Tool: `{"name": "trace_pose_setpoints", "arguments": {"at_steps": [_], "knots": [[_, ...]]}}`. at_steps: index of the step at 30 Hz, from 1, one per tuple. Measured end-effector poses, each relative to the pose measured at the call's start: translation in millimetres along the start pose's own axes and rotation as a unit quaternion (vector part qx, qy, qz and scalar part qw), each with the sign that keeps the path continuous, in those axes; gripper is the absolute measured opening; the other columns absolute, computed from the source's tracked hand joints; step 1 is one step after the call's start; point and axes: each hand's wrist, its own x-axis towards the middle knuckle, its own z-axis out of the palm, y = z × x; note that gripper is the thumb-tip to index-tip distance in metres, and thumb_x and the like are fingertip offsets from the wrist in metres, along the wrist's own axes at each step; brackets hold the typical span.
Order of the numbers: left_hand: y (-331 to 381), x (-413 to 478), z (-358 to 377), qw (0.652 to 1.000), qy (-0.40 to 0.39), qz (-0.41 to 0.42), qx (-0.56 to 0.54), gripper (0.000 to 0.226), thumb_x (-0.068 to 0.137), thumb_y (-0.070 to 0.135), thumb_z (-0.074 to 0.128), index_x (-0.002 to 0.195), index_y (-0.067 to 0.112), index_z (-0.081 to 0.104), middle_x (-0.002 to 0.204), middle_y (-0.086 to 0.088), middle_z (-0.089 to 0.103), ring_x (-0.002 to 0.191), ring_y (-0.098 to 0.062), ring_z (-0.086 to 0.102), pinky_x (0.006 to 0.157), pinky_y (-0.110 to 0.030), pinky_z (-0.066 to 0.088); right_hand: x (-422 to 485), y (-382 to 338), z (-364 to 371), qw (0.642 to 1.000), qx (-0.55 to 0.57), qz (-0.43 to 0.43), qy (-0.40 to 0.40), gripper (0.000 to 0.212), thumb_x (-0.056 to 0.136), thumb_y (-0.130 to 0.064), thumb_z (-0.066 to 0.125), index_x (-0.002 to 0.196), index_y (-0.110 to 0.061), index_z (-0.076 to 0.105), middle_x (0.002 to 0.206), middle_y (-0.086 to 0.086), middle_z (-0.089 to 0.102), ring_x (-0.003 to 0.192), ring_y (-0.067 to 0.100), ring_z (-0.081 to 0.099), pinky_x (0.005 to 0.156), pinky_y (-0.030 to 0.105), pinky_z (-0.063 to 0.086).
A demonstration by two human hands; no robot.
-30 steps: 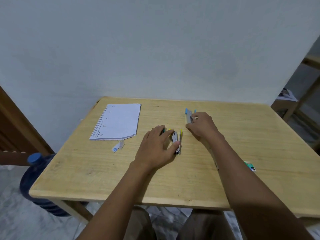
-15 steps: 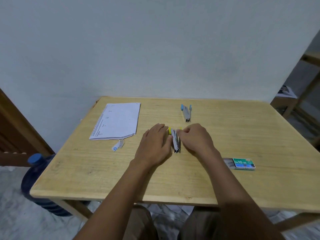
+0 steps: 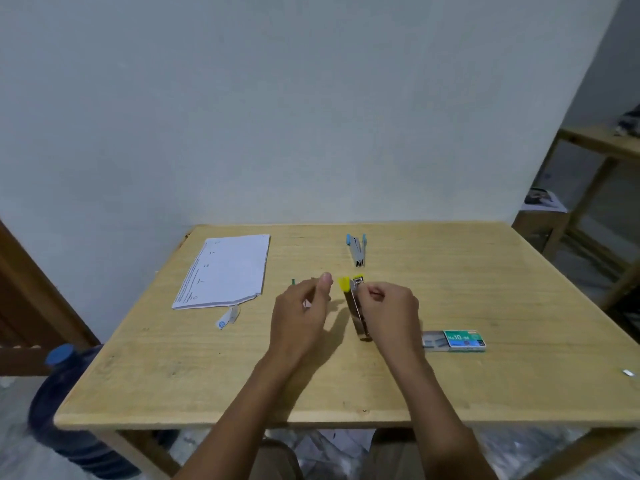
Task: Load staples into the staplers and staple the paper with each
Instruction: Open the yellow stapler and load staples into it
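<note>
Staplers, two plainly visible, are slim metal bars: the yellow-tipped stapler, pinched by the right hand over the wooden worktop, and the blue-tipped stapler lying beyond. The left hand curls, thumb up; its grip is unclear. One flat paper stack, one green staple box.

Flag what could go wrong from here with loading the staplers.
The right hand pinches the yellow stapler near its far end; it might slip or tip during opening. The staple box lies with its tray slid out beside that wrist, so a forearm sweep could scatter strips. A small metal piece, perhaps a staple strip, sits near the table edge and could be brushed off.
</note>
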Motion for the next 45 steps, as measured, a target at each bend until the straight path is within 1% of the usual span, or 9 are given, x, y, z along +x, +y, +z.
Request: {"name": "trace_pose_setpoints", "arguments": {"at_steps": [7, 16, 24, 26, 32, 35, 38, 41, 45], "knots": [[46, -11, -7, 0.99, -0.022, -0.069, -0.118, 0.025, 0.088, 0.041, 0.068, 0.071, 0.026, 0.078, 0.066, 0.012, 0.073, 0.055, -0.004, 0.062, 0.065, -0.021, 0.05, -28, -6, -10, 0.987, 0.118, -0.092, 0.058, 0.015, 0.094, -0.017, 0.065, 0.093, -0.014, 0.08, 0.065, -0.028, 0.062, 0.068, -0.008, 0.067, 0.065, 0.024, 0.057], [48, -15, -10, 0.994, -0.017, -0.052, -0.097, 0.03, 0.081, 0.037, 0.077, 0.059, 0.017, 0.07, 0.06, -0.001, 0.07, 0.054, -0.004, 0.063, 0.051, -0.013, 0.039, -26, -7, -16, 0.98, 0.122, -0.146, 0.062, 0.014, 0.094, -0.015, 0.066, 0.098, -0.013, 0.079, 0.075, -0.004, 0.076, 0.068, 0.007, 0.072, 0.063, 0.04, 0.06], [52, -33, -11, 0.986, 0.029, -0.024, -0.165, 0.014, 0.079, 0.016, 0.08, 0.069, 0.016, 0.071, 0.064, 0.008, 0.07, 0.062, 0.001, 0.064, 0.063, -0.011, 0.047, -18, -7, -9, 0.966, 0.228, 0.008, 0.122, 0.011, 0.095, -0.018, 0.064, 0.092, -0.021, 0.075, 0.067, -0.015, 0.069, 0.063, 0.001, 0.07, 0.058, 0.022, 0.058], [49, -34, -15, 0.982, 0.022, -0.02, -0.186, 0.008, 0.08, 0.012, 0.079, 0.075, 0.014, 0.074, 0.068, 0.009, 0.072, 0.067, 0.001, 0.067, 0.065, -0.01, 0.048, -14, -6, -9, 0.958, 0.26, 0.034, 0.115, 0.012, 0.094, -0.02, 0.066, 0.087, -0.029, 0.071, 0.071, -0.009, 0.074, 0.072, 0.008, 0.074, 0.065, 0.031, 0.061], [43, -33, -26, 0.969, 0.04, -0.043, -0.241, 0.003, 0.085, 0.012, 0.074, 0.087, 0.014, 0.075, 0.079, 0.007, 0.075, 0.078, -0.008, 0.071, 0.067, -0.018, 0.052, -7, -4, -12, 0.899, 0.389, 0.19, 0.063, 0.029, 0.096, -0.013, 0.061, 0.124, -0.017, 0.051, 0.089, 0.004, 0.072, 0.073, 0.015, 0.073, 0.072, 0.037, 0.062], [42, -30, -31, 0.957, 0.056, -0.049, -0.282, 0.005, 0.09, 0.012, 0.069, 0.093, 0.01, 0.072, 0.089, -0.001, 0.076, 0.09, -0.018, 0.073, 0.079, -0.027, 0.058, -6, -1, -12, 0.978, 0.183, 0.095, 0.024, 0.042, 0.096, -0.027, 0.059, 0.137, -0.023, 0.049, 0.11, 0.002, 0.069, 0.094, 0.018, 0.064, 0.081, 0.033, 0.051], [44, -27, -36, 0.949, 0.042, -0.04, -0.309, 0.014, 0.094, 0.01, 0.063, 0.101, 0.0, 0.069, 0.096, -0.008, 0.075, 0.094, -0.019, 0.073, 0.081, -0.027, 0.058, -11, -11, -18, 0.995, 0.091, -0.03, -0.004, 0.036, 0.094, -0.045, 0.059, 0.128, -0.034, 0.059, 0.14, -0.011, 0.049, 0.131, 0.008, 0.044, 0.1, 0.028, 0.037], [48, -25, -39, 0.951, 0.014, -0.025, -0.309, 0.016, 0.095, 0.01, 0.061, 0.105, 0.002, 0.071, 0.094, -0.005, 0.076, 0.096, -0.018, 0.073, 0.082, -0.027, 0.058, -12, -25, -28, 0.978, 0.128, -0.147, -0.077, 0.03, 0.089, -0.053, 0.061, 0.115, -0.04, 0.068, 0.127, -0.027, 0.056, 0.127, -0.001, 0.046, 0.104, 0.026, 0.036], [52, -23, -40, 0.954, -0.014, -0.01, -0.301, 0.017, 0.096, 0.01, 0.059, 0.107, 0.005, 0.072, 0.091, -0.004, 0.076, 0.095, -0.018, 0.073, 0.08, -0.024, 0.057, -10, -37, -30, 0.946, 0.181, -0.212, -0.167, 0.016, 0.093, -0.031, 0.066, 0.106, -0.026, 0.073, 0.103, -0.015, 0.069, 0.103, 0.001, 0.062, 0.091, 0.018, 0.044]]}}
